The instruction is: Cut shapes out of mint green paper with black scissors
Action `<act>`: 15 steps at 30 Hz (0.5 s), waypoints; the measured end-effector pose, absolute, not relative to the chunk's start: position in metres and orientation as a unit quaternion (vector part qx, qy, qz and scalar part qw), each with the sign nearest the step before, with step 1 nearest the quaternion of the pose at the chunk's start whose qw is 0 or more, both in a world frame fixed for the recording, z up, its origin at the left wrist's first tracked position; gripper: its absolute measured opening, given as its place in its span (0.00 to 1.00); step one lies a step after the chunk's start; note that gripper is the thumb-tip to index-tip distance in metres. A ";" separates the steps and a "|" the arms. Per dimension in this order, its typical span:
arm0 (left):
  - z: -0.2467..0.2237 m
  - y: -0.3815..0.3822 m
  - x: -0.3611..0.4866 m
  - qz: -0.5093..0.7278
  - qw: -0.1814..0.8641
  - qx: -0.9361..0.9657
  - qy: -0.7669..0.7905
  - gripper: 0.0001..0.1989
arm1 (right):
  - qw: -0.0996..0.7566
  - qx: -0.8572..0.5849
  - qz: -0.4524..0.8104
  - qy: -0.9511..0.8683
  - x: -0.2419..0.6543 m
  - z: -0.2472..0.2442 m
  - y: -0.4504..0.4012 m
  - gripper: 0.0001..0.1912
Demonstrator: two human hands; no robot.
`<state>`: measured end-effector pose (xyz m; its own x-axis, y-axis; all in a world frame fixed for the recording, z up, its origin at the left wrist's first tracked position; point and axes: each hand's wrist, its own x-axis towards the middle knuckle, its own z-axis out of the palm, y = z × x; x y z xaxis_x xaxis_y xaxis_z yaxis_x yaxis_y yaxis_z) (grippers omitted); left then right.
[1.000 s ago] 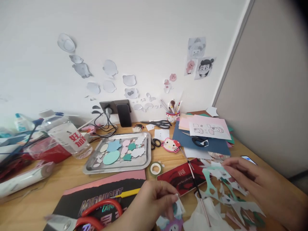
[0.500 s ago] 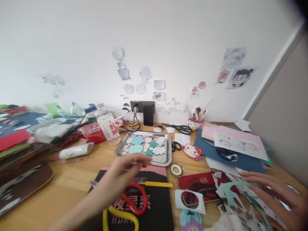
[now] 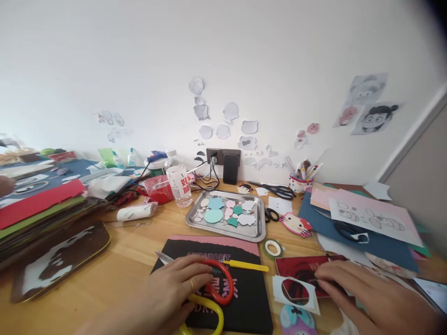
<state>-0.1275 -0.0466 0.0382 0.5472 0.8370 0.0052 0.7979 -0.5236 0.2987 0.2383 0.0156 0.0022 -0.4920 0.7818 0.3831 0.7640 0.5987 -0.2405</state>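
Your left grip [image 3: 176, 289] drapes over the scissors [image 3: 212, 293] on the black pad [image 3: 253, 300]; can't tell if it's clamped. They look rigid, kinda weighty, probably slick tbh: grab the red loop [image 3: 231, 283]. Your right grip [image 3: 363, 289] bends by the red packet [image 3: 293, 264], closure unclear too.

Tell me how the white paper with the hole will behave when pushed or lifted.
The white paper would probably be light and floppy, since the large hole leaves a narrow border. Pushed, it might slide, lying flat and partly over a smooth-looking red card.
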 end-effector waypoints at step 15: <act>0.002 -0.029 -0.178 0.078 0.030 0.878 0.472 0.21 | 0.064 -0.664 -0.038 -0.744 0.316 0.022 0.097 0.08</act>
